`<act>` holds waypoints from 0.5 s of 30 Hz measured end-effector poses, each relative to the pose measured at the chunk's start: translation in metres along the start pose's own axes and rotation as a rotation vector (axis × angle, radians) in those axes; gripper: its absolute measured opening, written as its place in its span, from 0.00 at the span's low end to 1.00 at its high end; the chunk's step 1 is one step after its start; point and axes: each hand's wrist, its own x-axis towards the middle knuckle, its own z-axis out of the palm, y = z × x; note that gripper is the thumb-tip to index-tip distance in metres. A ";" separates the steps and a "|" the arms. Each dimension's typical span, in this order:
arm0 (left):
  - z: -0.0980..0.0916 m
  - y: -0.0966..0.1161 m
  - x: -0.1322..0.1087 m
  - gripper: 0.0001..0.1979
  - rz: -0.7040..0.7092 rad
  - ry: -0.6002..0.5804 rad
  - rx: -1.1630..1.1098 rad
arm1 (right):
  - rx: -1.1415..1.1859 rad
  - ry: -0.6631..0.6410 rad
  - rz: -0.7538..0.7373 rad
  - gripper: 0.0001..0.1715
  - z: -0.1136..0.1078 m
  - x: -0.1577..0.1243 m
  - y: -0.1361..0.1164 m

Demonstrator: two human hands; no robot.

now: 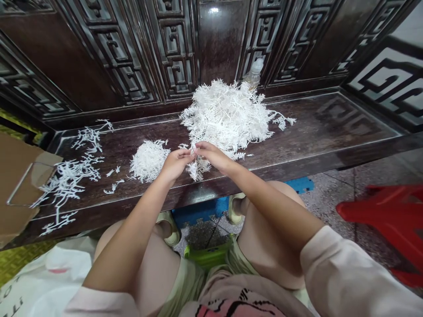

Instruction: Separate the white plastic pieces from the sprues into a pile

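My left hand [178, 162] and my right hand [211, 155] meet over the front of the dark wooden bench, fingertips pinched together on a white branched plastic piece [197, 169]. Part of that piece hangs below my fingers; the rest is hidden by them. Just behind my hands rises a large heap of white branched pieces [228, 114]. To the left of my left hand sits a smaller round pile of white bits [150, 160]. Farther left lie bare white branching stems [74, 176], with a few loose scraps [114, 187] between.
A clear bottle with a white cap [254, 72] stands behind the heap against the carved backrest. At the left end is a cardboard piece [20, 176] with a wire loop. A white bag [49, 273] lies lower left; a red stool [386, 215] stands right.
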 end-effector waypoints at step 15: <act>-0.011 0.006 0.004 0.12 -0.002 0.057 -0.014 | -0.085 -0.150 -0.075 0.17 0.001 -0.001 0.005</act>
